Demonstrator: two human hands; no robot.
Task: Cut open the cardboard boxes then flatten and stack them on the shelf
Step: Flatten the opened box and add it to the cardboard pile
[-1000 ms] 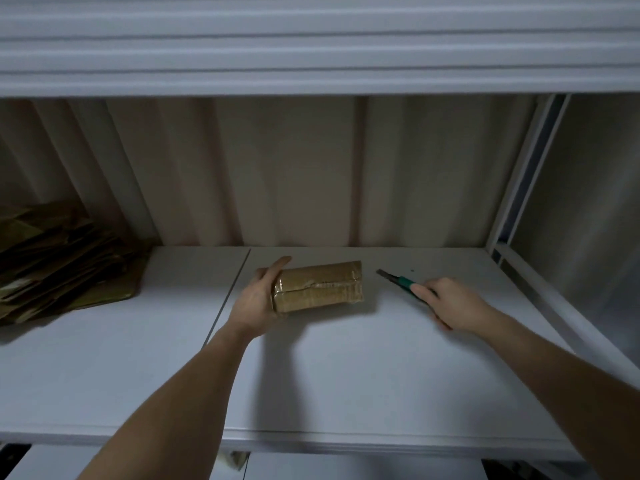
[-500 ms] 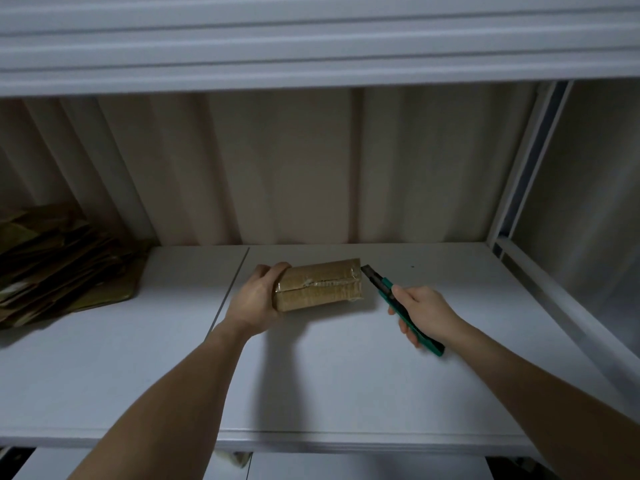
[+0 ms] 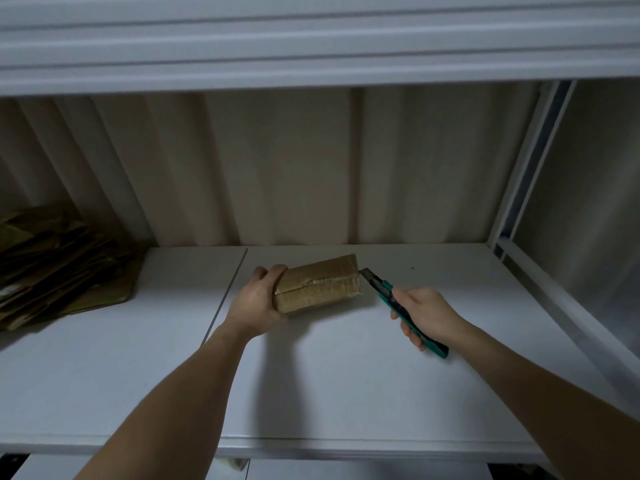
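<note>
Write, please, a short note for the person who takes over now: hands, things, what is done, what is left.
Left hand grips the left end of the taped cardboard box, which rests on the shelf.
Right hand holds the green utility knife, blade tip at the box's right end.
Done: flattened cardboard is stacked at the shelf's left.
Left: cut the tape, flatten this box, add it to the stack.

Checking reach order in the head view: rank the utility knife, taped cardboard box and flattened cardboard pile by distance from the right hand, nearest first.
1. Utility knife: gripped in the right hand, blade tip at the box's right end.
2. Taped cardboard box: centre of the shelf, to the hand's left, held by the left hand.
3. Flattened cardboard pile: far left of the shelf.
</note>
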